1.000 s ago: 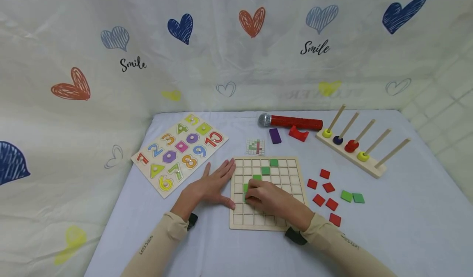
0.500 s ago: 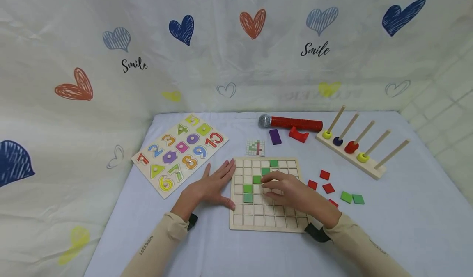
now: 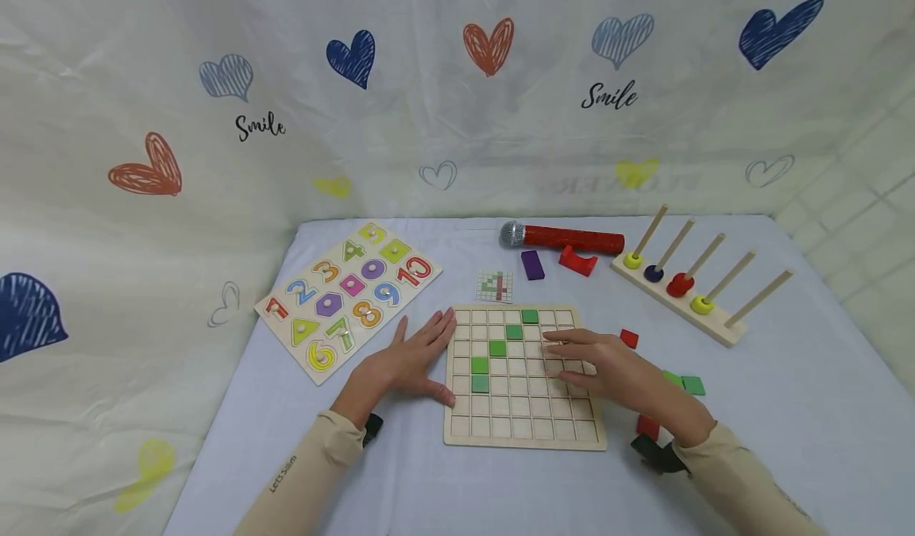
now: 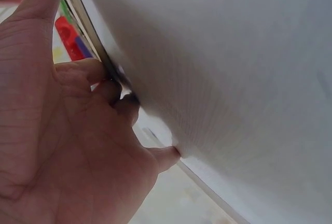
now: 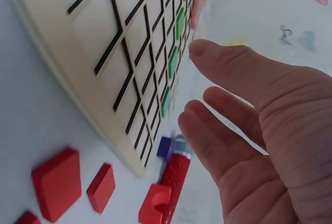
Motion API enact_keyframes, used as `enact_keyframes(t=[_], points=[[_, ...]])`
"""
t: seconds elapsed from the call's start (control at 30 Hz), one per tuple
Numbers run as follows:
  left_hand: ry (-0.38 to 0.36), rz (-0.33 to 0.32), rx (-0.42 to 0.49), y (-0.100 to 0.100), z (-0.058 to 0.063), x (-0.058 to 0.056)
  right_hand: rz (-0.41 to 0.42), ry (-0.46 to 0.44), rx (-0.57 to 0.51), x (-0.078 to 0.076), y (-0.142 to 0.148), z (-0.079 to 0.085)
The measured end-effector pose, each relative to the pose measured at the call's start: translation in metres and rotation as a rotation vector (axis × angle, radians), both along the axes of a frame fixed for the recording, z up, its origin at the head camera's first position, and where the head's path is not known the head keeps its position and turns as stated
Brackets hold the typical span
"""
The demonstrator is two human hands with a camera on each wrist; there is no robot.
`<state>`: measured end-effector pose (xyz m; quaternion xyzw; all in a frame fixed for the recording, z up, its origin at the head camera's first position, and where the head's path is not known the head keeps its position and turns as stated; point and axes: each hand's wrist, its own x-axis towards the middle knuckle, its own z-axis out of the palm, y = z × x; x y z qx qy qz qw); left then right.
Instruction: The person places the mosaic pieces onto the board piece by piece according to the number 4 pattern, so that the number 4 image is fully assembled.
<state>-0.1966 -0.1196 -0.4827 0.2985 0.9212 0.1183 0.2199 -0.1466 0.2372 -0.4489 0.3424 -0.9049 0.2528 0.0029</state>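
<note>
A wooden grid board lies on the white cloth, with several green tiles set in its squares along a slanting line. My left hand rests beside it, thumb and fingertips right at its left edge. Over the board's right side hovers my right hand, fingers spread and nothing between them. The right wrist view shows its thumb and fingers apart, near the board. Red tiles lie to the right of the board, partly hidden by the right arm in the head view, near two loose green tiles.
A number puzzle lies to the left. Behind the board are a small pattern card, a purple block, a red curved block and a red microphone. A peg stand with beads stands back right.
My right hand has drawn away from a green tile on the board's left side and moved right, its fingers opening. My left hand has stayed in place.
</note>
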Motion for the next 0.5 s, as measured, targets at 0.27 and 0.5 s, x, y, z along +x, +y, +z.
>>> enact_keyframes(t=[0.27, 0.5], points=[[-0.003, 0.001, -0.007, 0.001, 0.0, 0.0, -0.073, 0.058, 0.035, 0.006, 0.028, 0.001], [-0.002, 0.002, -0.016, 0.001, 0.001, 0.0, -0.167, 0.043, 0.075, 0.012, 0.056, 0.001]])
